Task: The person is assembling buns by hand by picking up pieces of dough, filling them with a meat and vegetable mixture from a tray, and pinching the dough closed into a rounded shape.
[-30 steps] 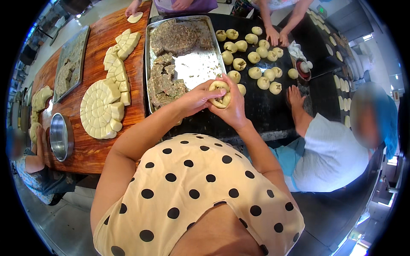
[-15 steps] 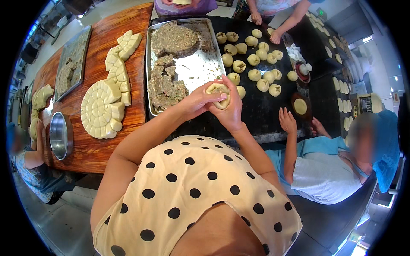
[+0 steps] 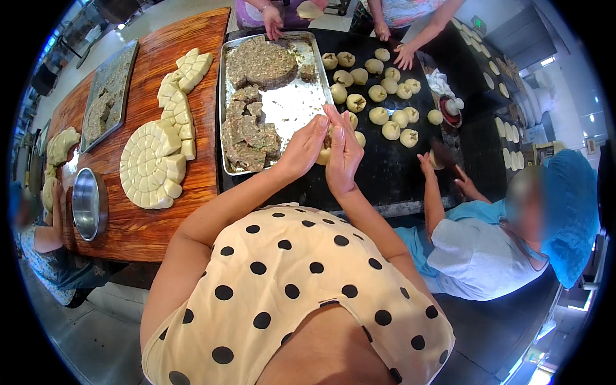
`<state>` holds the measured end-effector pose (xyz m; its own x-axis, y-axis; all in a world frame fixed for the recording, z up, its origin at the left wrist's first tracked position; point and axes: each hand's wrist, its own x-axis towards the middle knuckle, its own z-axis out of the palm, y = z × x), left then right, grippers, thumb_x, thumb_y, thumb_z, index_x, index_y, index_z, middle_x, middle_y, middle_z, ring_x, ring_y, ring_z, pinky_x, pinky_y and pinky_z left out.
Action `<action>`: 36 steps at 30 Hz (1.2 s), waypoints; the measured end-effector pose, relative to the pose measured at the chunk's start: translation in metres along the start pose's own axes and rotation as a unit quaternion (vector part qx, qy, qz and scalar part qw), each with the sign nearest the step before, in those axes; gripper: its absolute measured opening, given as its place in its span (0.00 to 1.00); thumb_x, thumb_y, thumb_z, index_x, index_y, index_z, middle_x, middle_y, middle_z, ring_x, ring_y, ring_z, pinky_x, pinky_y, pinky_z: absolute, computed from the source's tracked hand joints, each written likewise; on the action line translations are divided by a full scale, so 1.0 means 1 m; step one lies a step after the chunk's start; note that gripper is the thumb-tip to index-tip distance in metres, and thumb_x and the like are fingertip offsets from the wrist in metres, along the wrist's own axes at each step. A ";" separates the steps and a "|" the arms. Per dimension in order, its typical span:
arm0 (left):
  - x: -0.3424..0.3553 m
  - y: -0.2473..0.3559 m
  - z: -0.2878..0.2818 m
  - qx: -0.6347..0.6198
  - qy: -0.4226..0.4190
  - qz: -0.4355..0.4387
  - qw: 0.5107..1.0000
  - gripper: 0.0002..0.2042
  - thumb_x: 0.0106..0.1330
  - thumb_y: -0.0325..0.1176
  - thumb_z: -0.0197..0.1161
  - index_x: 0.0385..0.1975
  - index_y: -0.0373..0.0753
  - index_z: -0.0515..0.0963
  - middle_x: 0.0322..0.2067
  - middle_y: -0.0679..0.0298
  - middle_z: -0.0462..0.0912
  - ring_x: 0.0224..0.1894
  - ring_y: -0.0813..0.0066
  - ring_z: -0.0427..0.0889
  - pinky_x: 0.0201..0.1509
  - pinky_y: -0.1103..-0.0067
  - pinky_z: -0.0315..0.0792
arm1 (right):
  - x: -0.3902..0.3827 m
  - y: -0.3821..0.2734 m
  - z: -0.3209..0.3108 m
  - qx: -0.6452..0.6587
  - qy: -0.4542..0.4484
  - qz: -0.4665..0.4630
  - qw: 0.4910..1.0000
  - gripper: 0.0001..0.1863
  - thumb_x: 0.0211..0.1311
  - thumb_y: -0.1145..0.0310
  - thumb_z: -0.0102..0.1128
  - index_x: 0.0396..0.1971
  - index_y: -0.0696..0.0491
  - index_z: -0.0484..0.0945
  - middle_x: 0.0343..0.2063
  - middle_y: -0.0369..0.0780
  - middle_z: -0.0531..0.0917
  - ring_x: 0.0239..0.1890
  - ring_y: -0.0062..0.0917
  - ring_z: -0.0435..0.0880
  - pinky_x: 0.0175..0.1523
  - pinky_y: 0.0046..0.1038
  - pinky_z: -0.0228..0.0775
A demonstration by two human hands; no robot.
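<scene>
My left hand and my right hand are cupped closed around a filled dough ball, which their fingers mostly hide. They hang at the lower right corner of a metal tray of chunky brown-green filling. Several round filled dough balls, many gathered at the top, sit on the black worktop just right of my hands. At left, cut dough pieces form a round slab and a trailing strip on the wooden table.
A steel bowl, second tray and dough lump are at left. Co-workers' hands work across the worktop, above the tray, at right and far left. A red container and white cloth stand at right.
My hands have turned more upright, fingers closing over the dough ball. The right co-worker's hands lifted a dark paddle with dough. A co-worker's hand has reached to the tray's far edge.
</scene>
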<state>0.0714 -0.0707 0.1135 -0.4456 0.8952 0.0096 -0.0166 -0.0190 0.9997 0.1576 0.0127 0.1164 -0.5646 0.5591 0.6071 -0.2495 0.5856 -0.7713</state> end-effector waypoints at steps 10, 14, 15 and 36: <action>-0.003 0.045 -0.014 -0.259 -0.040 -0.077 0.962 0.38 0.72 0.64 0.29 0.74 0.45 0.38 0.68 0.51 0.59 0.71 0.59 0.57 0.72 0.66 0.55 | 0.005 -0.010 0.000 -0.003 -0.042 0.010 0.999 0.22 0.48 0.66 0.75 0.42 0.56 0.78 0.44 0.44 0.82 0.48 0.37 0.81 0.60 0.34 0.68; 0.002 0.027 -0.026 -0.428 -0.062 -0.119 0.894 0.33 0.75 0.60 0.33 0.70 0.41 0.53 0.64 0.55 0.67 0.67 0.64 0.66 0.68 0.65 0.61 | 0.002 0.005 0.003 0.077 0.016 0.009 0.997 0.11 0.50 0.76 0.66 0.35 0.56 0.79 0.38 0.43 0.83 0.43 0.31 0.82 0.52 0.31 0.72; 0.000 0.017 -0.023 -0.439 -0.045 -0.128 0.888 0.32 0.75 0.59 0.34 0.69 0.41 0.57 0.63 0.56 0.68 0.65 0.65 0.67 0.68 0.66 0.63 | 0.001 0.004 0.006 0.081 0.016 0.024 0.996 0.11 0.50 0.76 0.65 0.35 0.56 0.79 0.38 0.43 0.83 0.43 0.31 0.82 0.52 0.31 0.72; 0.028 -0.087 0.016 -0.533 0.033 0.027 0.845 0.05 0.66 0.28 0.53 0.37 0.41 0.76 0.36 0.66 0.78 0.39 0.78 0.76 0.46 0.77 0.73 | -0.008 -0.013 0.025 -0.012 0.045 -0.077 0.996 0.05 0.56 0.81 0.61 0.32 0.57 0.78 0.37 0.42 0.83 0.46 0.33 0.81 0.64 0.38 0.65</action>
<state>0.0749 -0.0365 0.0275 -0.5195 0.8543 0.0173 -0.7760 -0.4801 0.4090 0.1461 -0.0140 0.1171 -0.4487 0.5111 0.7331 -0.3078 0.6817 -0.6637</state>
